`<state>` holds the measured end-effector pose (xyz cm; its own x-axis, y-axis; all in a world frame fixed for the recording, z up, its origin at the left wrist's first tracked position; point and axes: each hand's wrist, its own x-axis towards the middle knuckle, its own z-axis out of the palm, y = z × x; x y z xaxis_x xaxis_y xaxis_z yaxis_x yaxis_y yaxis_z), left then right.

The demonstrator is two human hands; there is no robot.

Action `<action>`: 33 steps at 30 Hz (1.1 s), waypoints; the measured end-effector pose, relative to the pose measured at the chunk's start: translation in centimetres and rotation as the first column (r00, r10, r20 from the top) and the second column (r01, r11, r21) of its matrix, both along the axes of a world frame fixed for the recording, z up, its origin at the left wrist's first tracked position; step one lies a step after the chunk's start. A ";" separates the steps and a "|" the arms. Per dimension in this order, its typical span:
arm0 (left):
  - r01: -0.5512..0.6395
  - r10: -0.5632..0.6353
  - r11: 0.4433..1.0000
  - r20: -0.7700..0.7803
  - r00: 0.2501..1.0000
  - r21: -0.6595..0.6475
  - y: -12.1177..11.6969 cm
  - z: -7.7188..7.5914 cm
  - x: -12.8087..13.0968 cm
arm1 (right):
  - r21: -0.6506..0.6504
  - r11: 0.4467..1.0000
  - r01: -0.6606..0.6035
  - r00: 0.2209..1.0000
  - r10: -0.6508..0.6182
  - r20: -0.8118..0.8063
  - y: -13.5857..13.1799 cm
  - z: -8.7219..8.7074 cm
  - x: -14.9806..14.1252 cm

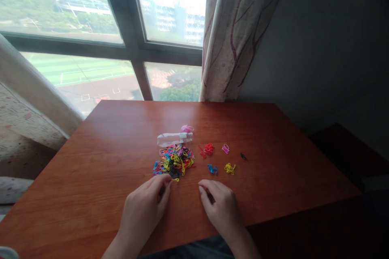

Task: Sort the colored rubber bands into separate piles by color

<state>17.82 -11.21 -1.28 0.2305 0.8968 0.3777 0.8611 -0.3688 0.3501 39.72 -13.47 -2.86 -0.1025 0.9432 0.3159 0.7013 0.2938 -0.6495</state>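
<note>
A mixed heap of small coloured wire pins, pear-shaped as far as their size lets me tell (174, 160), lies on the table in front of me. At its near edge is my left hand (146, 198), thumb and forefinger pinched together beside a yellow pin (176, 179). Whatever that pinch may hold is hidden. My right hand (219, 200) rests to the right, fingertips closed together, with nothing I can make out in them. Beyond it sit small sorted groups: red pins (208, 149), blue pins (212, 168), yellow pins (230, 168), pink pins (225, 149) and a black pin (243, 156).
Behind the heap a clear plastic bottle (170, 139) lies on its side, with a pink cap with a loop (186, 128) just past it. The brown wooden table (273, 141) runs back to a window (170, 16) and curtain (231, 28).
</note>
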 end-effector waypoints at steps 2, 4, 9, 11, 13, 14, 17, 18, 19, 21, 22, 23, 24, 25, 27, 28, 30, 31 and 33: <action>0.008 -0.008 1.000 0.036 0.999 0.013 0.2 0.3 0.1 | -0.007 1.000 -0.002 1.000 0.002 0.003 0.0 0.0 0.0; 0.025 -0.026 0.999 0.068 0.997 0.022 0.4 0.7 0.5 | -0.014 1.000 -0.007 1.000 0.007 0.010 0.0 0.0 0.0; 0.160 -0.157 0.986 0.056 0.986 -0.052 2.2 2.0 4.0 | -0.020 0.999 -0.038 0.998 0.039 0.039 -0.3 -0.1 -0.3; 0.232 -0.235 0.965 -0.008 0.972 -0.119 3.3 2.6 6.1 | -0.014 0.999 -0.048 0.997 0.049 0.064 -0.5 -0.2 -0.3; 0.318 -0.341 0.923 -0.078 0.937 -0.214 4.5 3.1 8.3 | 0.001 0.999 -0.038 0.995 0.038 0.090 -0.7 -0.5 -0.3; 0.344 -0.371 0.911 -0.086 0.925 -0.230 5.1 3.2 9.4 | 0.005 1.000 -0.028 0.994 0.027 0.104 -0.7 -0.7 -0.3; 0.404 -0.441 0.877 -0.101 0.892 -0.260 6.5 3.5 11.9 | 0.004 1.000 -0.008 0.990 0.007 0.142 -0.7 -1.1 -0.3; 0.418 -0.458 0.868 -0.106 0.882 -0.268 6.9 3.5 12.5 | 0.005 1.000 -0.005 0.989 0.004 0.150 -0.7 -1.1 -0.2; 0.430 -0.473 0.860 -0.110 0.874 -0.276 7.2 3.5 13.0 | 0.007 1.000 -0.003 0.988 0.002 0.153 -0.7 -1.2 -0.2; 0.446 -0.495 0.846 -0.117 0.861 -0.294 7.6 3.6 13.8 | 0.012 1.000 -0.006 0.989 0.004 0.146 -0.7 -1.2 -0.2; 0.452 -0.503 0.839 -0.119 0.856 -0.302 7.8 3.7 14.0 | 0.014 1.000 -0.009 0.990 0.007 0.141 -0.7 -1.3 -0.2; 0.458 -0.512 0.833 -0.119 0.851 -0.311 7.9 3.7 14.2 | 0.017 1.000 -0.012 0.990 0.010 0.138 -0.7 -1.3 -0.2; 0.463 -0.519 0.827 -0.117 0.847 -0.318 7.9 3.8 14.3 | 0.020 1.000 -0.015 0.990 0.012 0.138 -0.7 -1.4 -0.2; 0.466 -0.523 0.823 -0.113 0.845 -0.323 7.9 3.8 14.3 | 0.024 1.000 -0.016 0.990 0.012 0.139 -0.7 -1.4 -0.2; 0.463 -0.517 0.824 -0.100 0.850 -0.327 7.9 3.9 14.1 | 0.031 0.999 -0.014 0.990 0.009 0.141 -0.7 -1.5 -0.2; 0.455 -0.507 0.828 -0.092 0.857 -0.327 7.8 3.9 13.9 | 0.032 0.999 -0.014 0.990 0.009 0.140 -0.7 -1.6 -0.1; 0.431 -0.476 0.843 -0.073 0.876 -0.321 7.5 3.9 13.0 | 0.029 0.999 -0.015 0.991 0.011 0.131 -0.6 -1.5 -0.2; 0.418 -0.459 0.851 -0.062 0.886 -0.318 7.2 3.9 12.4 | 0.026 1.000 -0.015 0.992 0.011 0.125 -0.6 -1.5 -0.2; 0.396 -0.428 0.864 -0.040 0.903 -0.312 6.6 4.0 10.8 | 0.013 1.000 -0.013 0.994 0.012 0.113 -0.6 -1.2 -0.3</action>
